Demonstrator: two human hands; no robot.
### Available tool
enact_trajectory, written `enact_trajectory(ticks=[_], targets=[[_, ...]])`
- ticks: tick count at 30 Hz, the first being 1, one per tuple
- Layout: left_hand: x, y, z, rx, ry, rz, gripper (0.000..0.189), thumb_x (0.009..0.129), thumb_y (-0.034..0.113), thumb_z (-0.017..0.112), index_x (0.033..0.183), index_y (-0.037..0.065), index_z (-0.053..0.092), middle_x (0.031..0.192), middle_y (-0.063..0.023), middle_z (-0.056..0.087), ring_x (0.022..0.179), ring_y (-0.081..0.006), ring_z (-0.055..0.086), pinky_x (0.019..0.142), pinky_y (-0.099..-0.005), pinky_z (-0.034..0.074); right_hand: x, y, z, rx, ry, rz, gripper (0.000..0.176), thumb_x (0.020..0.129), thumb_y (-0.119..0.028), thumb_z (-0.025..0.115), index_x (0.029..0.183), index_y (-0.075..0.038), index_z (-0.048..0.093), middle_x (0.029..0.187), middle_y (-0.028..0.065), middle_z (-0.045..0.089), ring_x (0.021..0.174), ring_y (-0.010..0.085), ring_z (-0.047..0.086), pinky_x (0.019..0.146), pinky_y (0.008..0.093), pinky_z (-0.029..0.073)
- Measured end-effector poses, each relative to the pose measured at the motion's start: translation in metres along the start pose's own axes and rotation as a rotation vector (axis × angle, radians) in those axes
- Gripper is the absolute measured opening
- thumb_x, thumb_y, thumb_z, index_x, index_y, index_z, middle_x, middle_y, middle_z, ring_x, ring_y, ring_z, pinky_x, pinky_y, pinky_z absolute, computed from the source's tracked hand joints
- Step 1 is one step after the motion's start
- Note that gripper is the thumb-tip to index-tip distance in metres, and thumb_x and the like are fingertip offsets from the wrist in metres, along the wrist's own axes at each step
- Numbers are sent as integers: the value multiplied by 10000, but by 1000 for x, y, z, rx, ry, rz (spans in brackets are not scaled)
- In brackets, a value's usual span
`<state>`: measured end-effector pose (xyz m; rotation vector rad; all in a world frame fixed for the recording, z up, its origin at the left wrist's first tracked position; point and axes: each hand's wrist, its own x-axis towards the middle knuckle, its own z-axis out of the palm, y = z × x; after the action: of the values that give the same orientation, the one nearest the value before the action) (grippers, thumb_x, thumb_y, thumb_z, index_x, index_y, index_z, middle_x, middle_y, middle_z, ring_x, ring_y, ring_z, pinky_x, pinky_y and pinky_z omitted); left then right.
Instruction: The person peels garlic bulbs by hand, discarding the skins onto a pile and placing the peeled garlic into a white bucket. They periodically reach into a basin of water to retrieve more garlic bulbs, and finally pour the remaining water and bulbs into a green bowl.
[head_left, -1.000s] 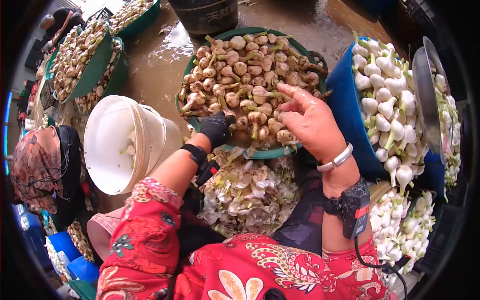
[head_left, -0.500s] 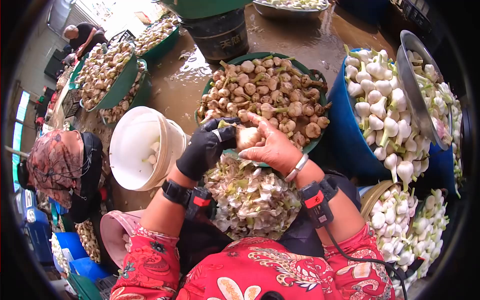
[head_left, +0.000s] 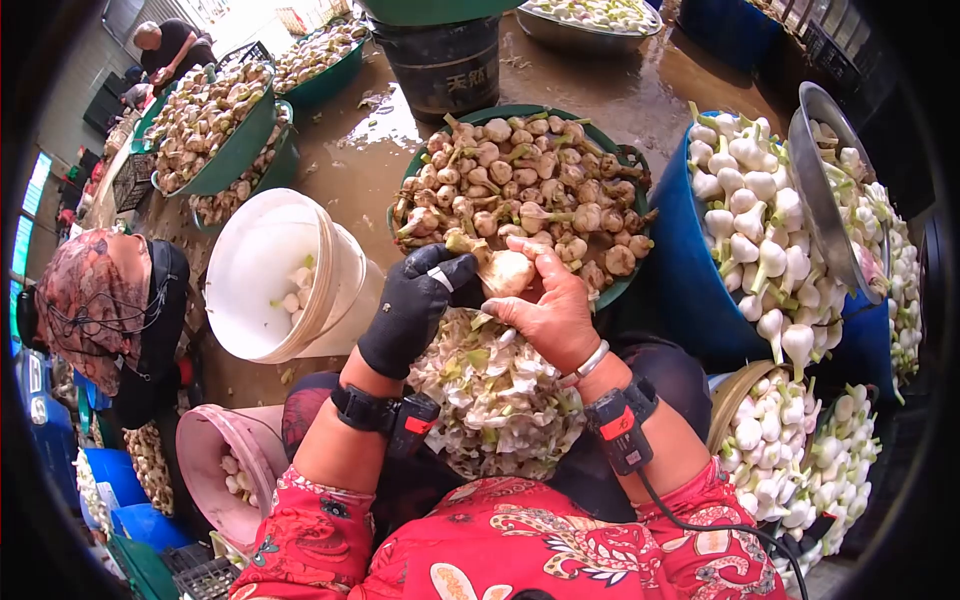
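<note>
Between my two hands is one garlic bulb (head_left: 506, 273), its stem pointing up and left. My left hand (head_left: 420, 300), in a black glove with a pale band round one finger, grips the stem side. Bare, my right hand (head_left: 548, 312) pinches the bulb from the right with thumb and fingers. Just beyond is a green basin (head_left: 412, 178) heaped with brownish unpeeled garlic bulbs (head_left: 540, 185). Below my hands lies a pile of papery garlic skins and leaf scraps (head_left: 500, 400); what holds it is mostly hidden.
At left stand a white bucket (head_left: 235, 285) and a pink bucket (head_left: 205, 450), each with some peeled bulbs inside. A blue tub (head_left: 690, 290) of white garlic stands at right, a metal basin (head_left: 840, 200) tilted beside it. A person in a patterned head covering (head_left: 85, 300) sits at left.
The bulb has turned in my hands, so its stem shows more clearly at the upper left. The view has shifted slightly, showing more of the pink bucket.
</note>
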<state>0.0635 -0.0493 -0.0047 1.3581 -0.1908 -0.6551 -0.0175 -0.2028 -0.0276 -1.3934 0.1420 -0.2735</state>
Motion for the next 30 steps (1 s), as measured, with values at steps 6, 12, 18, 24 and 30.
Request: enact_trajectory(ticks=[6, 12, 18, 24, 30], targets=[[4, 5, -4, 5, 26, 30, 236, 890, 143, 615, 1050, -30, 629, 932, -54, 660, 825, -134, 635, 750, -287, 526, 9, 3, 9, -103, -5, -87, 669, 662, 16, 780, 1261, -29, 485, 1130, 74, 583, 949, 139, 605, 811, 273, 525], [1, 8, -14, -34, -35, -31, 198, 871, 88, 592, 1012, -45, 631, 889, -84, 662, 787, -165, 644, 736, -296, 533, 11, 6, 5, 218, -65, 179, 567, 755, -4, 722, 1261, 1, 466, 996, 69, 607, 883, 121, 599, 766, 276, 525], [-4, 4, -18, 42, -17, -52, 220, 866, 127, 583, 1019, -27, 612, 906, -110, 658, 775, -182, 643, 733, -318, 528, 11, 10, 10, 403, -90, 208, 561, 803, -64, 694, 1297, -28, 431, 982, 35, 576, 848, 109, 578, 728, 266, 507], [-2, 4, -7, -335, -33, -93, 230, 851, 112, 635, 1039, -17, 601, 956, -100, 646, 850, -200, 646, 776, -337, 544, 9, 6, 10, 257, -168, 103, 622, 753, 25, 715, 1305, -81, 447, 1072, 9, 562, 983, 114, 557, 879, 268, 463], [-2, 1, -16, -106, -65, -106, 248, 816, 86, 671, 1039, -8, 616, 890, -73, 655, 757, -158, 626, 694, -289, 515, 9, 16, 2, 494, -204, 331, 563, 837, -69, 662, 1334, -43, 398, 1051, 55, 569, 921, 149, 571, 843, 298, 468]])
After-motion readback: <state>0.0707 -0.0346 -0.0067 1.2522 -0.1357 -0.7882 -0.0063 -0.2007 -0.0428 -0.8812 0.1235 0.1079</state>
